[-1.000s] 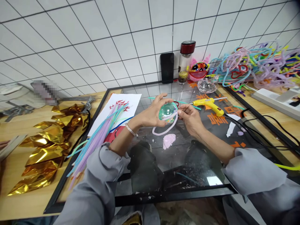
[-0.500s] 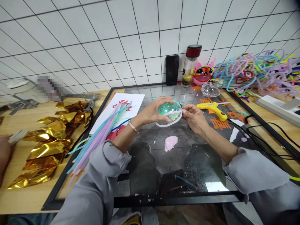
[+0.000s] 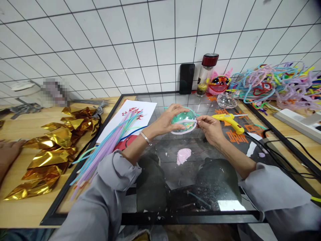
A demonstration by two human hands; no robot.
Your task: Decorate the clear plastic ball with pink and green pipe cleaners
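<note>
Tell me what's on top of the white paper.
On the white paper: red shapes and the far ends of the colored stems. Whatever the stems cover can't be seen.

Gold foil [image 3: 51,159] lies at 8 o'clock; a phone [image 3: 187,79] stands at 1 beside a bottle [image 3: 207,74]; a white power strip [image 3: 296,121] at 3.

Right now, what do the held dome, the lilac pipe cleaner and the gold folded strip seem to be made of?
Dome: probably plastic, glossy; it is see-through with sharp highlights, though glass isn't ruled out.
Lilac pipe cleaner: likely matte chenille over wire; it holds a curve, but any core is hidden.
Gold folded strip: apparently metallic film, mirror-shiny, sharply creased.
</note>
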